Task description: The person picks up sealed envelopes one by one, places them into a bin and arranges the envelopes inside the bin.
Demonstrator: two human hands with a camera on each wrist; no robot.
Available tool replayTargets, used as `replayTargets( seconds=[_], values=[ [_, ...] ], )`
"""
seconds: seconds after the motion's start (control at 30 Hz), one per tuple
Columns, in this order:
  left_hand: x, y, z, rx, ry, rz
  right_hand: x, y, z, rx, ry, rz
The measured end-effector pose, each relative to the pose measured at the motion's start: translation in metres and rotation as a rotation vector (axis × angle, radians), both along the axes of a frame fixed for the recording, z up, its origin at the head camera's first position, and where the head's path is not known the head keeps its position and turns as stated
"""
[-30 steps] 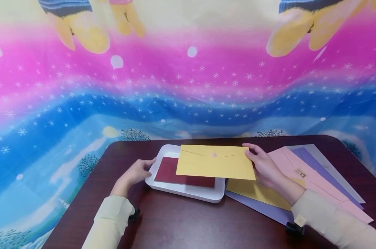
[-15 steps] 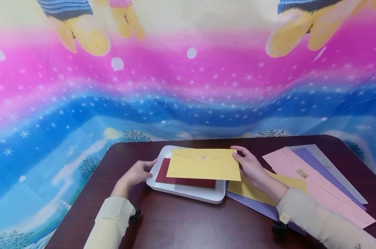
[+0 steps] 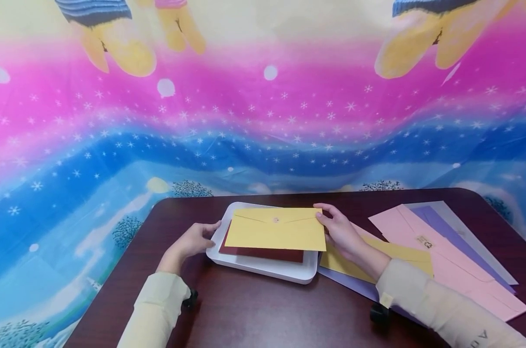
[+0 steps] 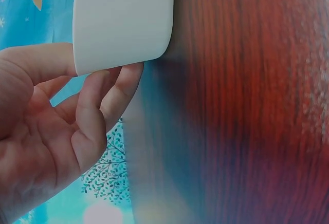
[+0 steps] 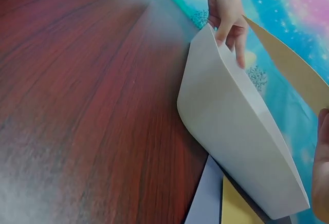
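My right hand [image 3: 339,231] pinches the right edge of a yellow envelope [image 3: 275,228], thumb on the upper face. The envelope hangs over the white tray [image 3: 267,271], apart from the near rim, its small round seal facing up. Below it a dark red envelope [image 3: 263,253] lies in the tray, mostly covered. My left hand [image 3: 196,239] holds the tray at its left end, fingers [image 4: 92,106] against the end wall. In the right wrist view the yellow envelope [image 5: 288,59] slants above the tray wall [image 5: 236,126].
Right of the tray, a gold envelope [image 3: 402,258] lies over a lavender one [image 3: 350,283], close against the tray. Farther right, a pink envelope [image 3: 445,256], a purple one [image 3: 454,237] and a pale grey one [image 3: 474,241] fan out. A printed cloth hangs behind the dark wooden table [image 3: 254,309].
My right hand has carried the yellow envelope leftward, so it now covers more of the tray and the dark red envelope. My left hand has stayed at the tray's left end.
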State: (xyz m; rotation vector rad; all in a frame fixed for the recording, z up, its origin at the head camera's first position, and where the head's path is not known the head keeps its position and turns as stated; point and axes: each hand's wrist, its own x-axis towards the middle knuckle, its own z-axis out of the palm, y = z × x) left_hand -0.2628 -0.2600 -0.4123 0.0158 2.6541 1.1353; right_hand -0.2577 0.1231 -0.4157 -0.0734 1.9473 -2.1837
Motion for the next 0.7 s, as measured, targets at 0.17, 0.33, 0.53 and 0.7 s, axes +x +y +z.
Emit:
replayTargets(
  seconds=[0.17,0.33,0.53,0.7],
  values=[
    [0.001,0.000,0.001,0.013,-0.010,0.002,-0.002,-0.007,0.001,-0.008,-0.022,0.016],
    [0.001,0.001,0.003,0.029,-0.009,0.004,-0.004,-0.011,0.000,-0.014,-0.021,0.032],
    [0.003,-0.001,0.000,0.056,-0.017,0.013,-0.003,-0.013,-0.001,-0.004,-0.018,0.050],
    [0.003,-0.001,-0.002,0.067,-0.011,0.012,-0.003,-0.013,-0.001,0.000,-0.015,0.079]
  ],
)
